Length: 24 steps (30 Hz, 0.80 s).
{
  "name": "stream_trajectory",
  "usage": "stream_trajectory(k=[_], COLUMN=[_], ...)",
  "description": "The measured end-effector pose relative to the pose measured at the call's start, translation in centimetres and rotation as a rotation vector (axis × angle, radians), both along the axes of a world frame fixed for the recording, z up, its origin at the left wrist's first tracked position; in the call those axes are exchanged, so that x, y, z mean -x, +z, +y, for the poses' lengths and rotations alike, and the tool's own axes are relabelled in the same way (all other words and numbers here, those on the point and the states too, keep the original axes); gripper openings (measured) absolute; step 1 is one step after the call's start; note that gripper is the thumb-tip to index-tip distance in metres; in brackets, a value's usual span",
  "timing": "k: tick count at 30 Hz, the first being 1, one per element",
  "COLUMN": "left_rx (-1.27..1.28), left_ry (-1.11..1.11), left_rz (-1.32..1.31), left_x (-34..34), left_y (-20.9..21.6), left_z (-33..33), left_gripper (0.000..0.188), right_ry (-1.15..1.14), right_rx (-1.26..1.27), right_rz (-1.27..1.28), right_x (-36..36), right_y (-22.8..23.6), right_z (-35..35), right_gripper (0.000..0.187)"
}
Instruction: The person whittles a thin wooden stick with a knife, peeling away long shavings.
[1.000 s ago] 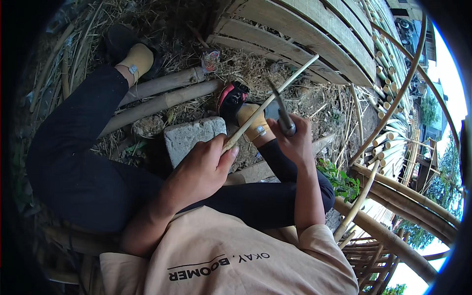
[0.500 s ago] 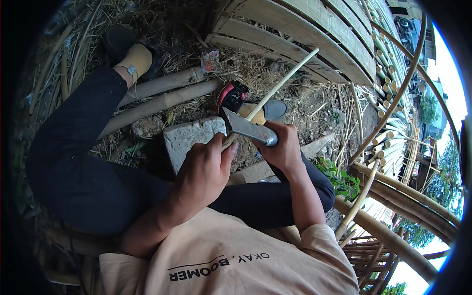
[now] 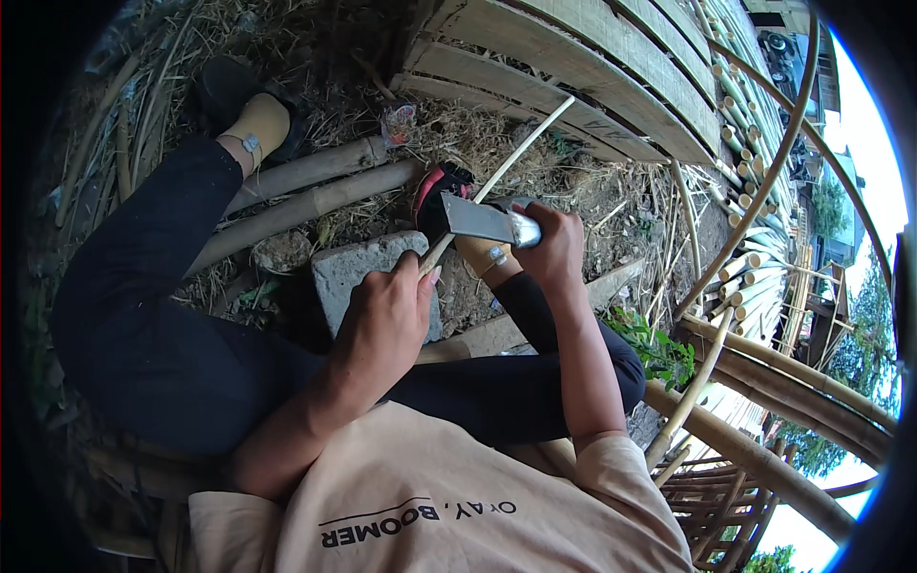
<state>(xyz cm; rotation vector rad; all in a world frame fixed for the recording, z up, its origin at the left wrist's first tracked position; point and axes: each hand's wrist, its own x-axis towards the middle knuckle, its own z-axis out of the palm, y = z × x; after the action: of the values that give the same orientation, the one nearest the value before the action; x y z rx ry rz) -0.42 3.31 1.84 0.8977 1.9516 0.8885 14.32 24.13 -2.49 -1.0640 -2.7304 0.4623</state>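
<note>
A long, thin bamboo strip (image 3: 523,148) runs up and away to the right from my left hand (image 3: 380,313), whose fingers are closed round its near end. In my right hand (image 3: 556,246) is a broad, square-ended knife (image 3: 478,222), gripped by its silvery handle. The blade lies across the strip a little beyond my left fingers, its flat face turned up. Whether the edge bites into the bamboo cannot be made out. Below the blade, beside my left hand, sits a pale stone block (image 3: 358,272).
A slatted wooden crate (image 3: 564,67) stands ahead. Two bamboo poles (image 3: 306,202) lie on the straw-covered ground to the left. Stacked bamboo (image 3: 750,277) and a pole frame (image 3: 764,468) are at the right. My legs are bent around the work, near a red-and-black object (image 3: 435,196).
The strip's far tip has shifted left and the strip stands steeper. My right hand has moved slightly up, and the blade has turned to show more of its flat face.
</note>
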Motion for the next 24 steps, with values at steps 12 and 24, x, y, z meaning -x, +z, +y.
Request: stream_trajectory(k=[12,24], left_rx=[-0.053,-0.089], left_ry=[0.011,0.021], left_rz=[0.021,0.066], left_x=[0.4,-0.3], left_y=[0.5,-0.8], left_z=[0.3,-0.1], left_gripper=[0.026,0.021], right_ry=[0.022,0.095], right_rx=[-0.111,0.152], right_rz=[0.055,0.007], right_x=[0.9,1.2], right_y=[1.2,1.9], right_z=[1.2,-2.1], right_gripper=[0.023,0.016])
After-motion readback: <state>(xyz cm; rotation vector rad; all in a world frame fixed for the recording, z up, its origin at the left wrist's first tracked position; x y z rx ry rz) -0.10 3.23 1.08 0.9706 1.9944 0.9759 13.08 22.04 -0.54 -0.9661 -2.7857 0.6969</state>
